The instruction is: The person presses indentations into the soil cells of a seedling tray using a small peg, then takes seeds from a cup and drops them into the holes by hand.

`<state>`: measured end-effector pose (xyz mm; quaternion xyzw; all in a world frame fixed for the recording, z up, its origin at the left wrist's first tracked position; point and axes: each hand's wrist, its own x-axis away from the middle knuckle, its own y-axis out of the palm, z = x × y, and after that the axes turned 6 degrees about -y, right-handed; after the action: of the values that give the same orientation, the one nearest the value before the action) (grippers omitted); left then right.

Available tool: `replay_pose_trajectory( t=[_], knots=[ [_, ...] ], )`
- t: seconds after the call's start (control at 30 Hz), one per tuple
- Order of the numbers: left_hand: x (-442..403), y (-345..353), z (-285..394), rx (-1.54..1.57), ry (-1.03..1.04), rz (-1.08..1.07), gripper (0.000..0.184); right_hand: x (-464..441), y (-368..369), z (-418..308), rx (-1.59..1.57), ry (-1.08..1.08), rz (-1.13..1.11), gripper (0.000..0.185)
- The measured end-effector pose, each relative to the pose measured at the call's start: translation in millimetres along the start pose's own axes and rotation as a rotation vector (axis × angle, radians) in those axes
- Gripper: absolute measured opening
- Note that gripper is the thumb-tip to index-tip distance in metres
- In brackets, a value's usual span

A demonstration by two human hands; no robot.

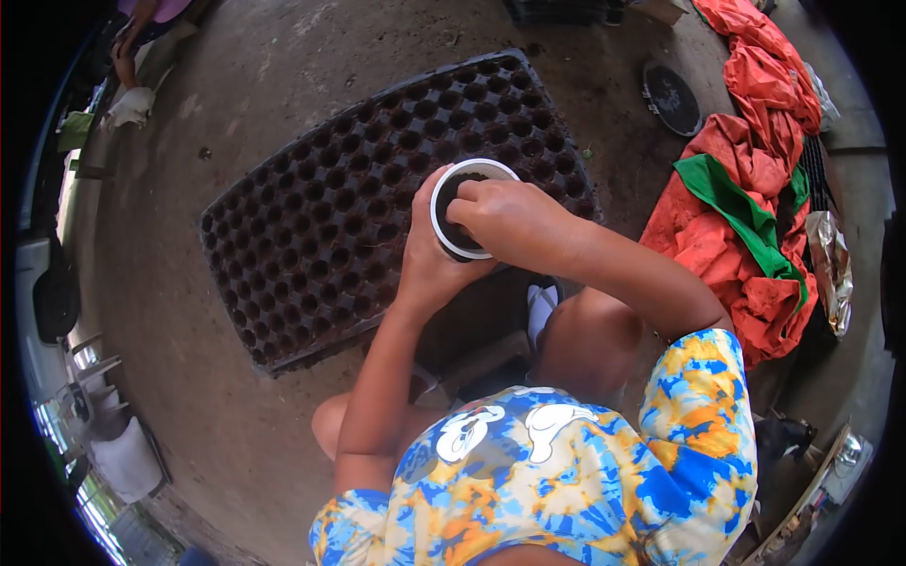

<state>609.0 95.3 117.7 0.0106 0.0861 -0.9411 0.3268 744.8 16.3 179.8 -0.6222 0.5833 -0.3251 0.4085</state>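
Note:
A white-rimmed cup (pixel 438 216) with dark contents is held over the near edge of a black seedling tray (pixel 311 203). My left hand (pixel 427 255) is wrapped round the cup's left and lower side. The fingers of my right hand (pixel 510 222) are bent together and reach over the rim into the cup. Their tips are inside it, and whatever they hold is hidden. The tray lies on the floor with many round cells.
Red cloth (pixel 755 311) with a green strip (pixel 727 198) lies bunched at the right. A round dark lid or dish (pixel 672 98) is on the floor (pixel 226 424) at the upper right. Another person (pixel 127 47) is at the upper left.

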Motion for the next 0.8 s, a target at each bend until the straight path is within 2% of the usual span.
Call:
replay_pose_trajectory(
  t=[0.07, 0.17, 0.23, 0.33, 0.43, 0.63, 0.8],
  knots=[
    [0.0, -0.7, 0.5, -0.036, -0.013, 0.008, 0.102, -4.8, 1.9, 3.0, -0.032, 0.003, 0.014, 0.014],
    [-0.8, 1.7, -3.1, 0.077, -0.059, 0.023, 0.102, -6.4, -10.5, 13.7, -0.266, 0.001, 0.182, 0.013],
    [-3.2, 0.7, -5.3, 0.123, -0.021, 0.019, 0.101, 0.4, -33.9, 26.5, -0.293, 0.097, 0.251, 0.012],
    [-4.4, -5.8, -5.0, 0.112, 0.04, 0.027, 0.1, 24.7, -47.9, 67.1, -0.344, 0.426, 0.149, 0.016],
    [-4.7, -9.7, -6.0, 0.127, 0.019, 0.037, 0.101, 49.4, -36.9, 105.9, -0.292, 0.563, 0.026, 0.014],
    [-4.5, -11.3, -5.9, 0.113, 0.029, 0.035, 0.102, 62.6, -32.4, 121.8, -0.292, 0.683, -0.008, 0.021],
    [-4.4, -11.4, -7.2, 0.139, 0.026, 0.03, 0.102, 72.6, -33.0, 117.3, -0.217, 0.588, -0.077, 0.021]
  ],
)
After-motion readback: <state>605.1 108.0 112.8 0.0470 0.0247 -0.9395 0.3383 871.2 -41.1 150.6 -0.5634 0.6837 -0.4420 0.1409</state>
